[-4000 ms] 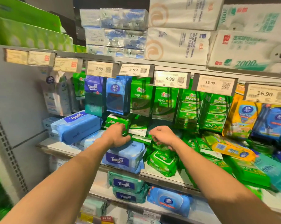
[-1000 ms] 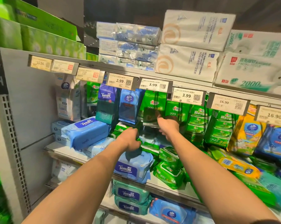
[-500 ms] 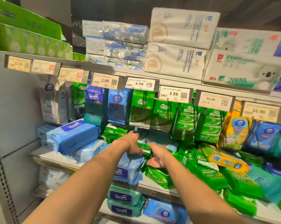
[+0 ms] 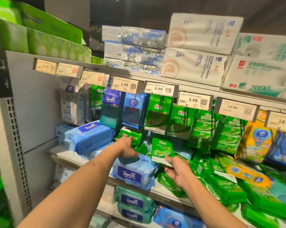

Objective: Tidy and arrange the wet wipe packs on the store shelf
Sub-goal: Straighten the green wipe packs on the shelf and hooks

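My right hand [image 4: 176, 170] holds a small green 999 wet wipe pack [image 4: 162, 150] upright by its lower edge, in front of the shelf's middle. My left hand [image 4: 127, 148] reaches into the pile of green packs [image 4: 130, 134] behind a light-blue Tempo pack [image 4: 132, 173]; its fingers are hidden among them, so its grip is unclear. More green 999 packs hang from pegs [image 4: 158, 112] above, and several lie tumbled at the right [image 4: 224, 186].
Price tags [image 4: 158, 88] line the upper shelf edge. Blue Tempo packs [image 4: 88, 137] are stacked at the left by the grey side panel [image 4: 32, 112]. Yellow and blue packs [image 4: 257, 137] hang at the right. Teal Tempo packs [image 4: 134, 201] sit on the shelf below. Tissue bundles [image 4: 196, 63] rest on top.
My right hand has come up holding a green pack, which it was reaching for low in the pile half a second ago. My left hand stays among the green packs.
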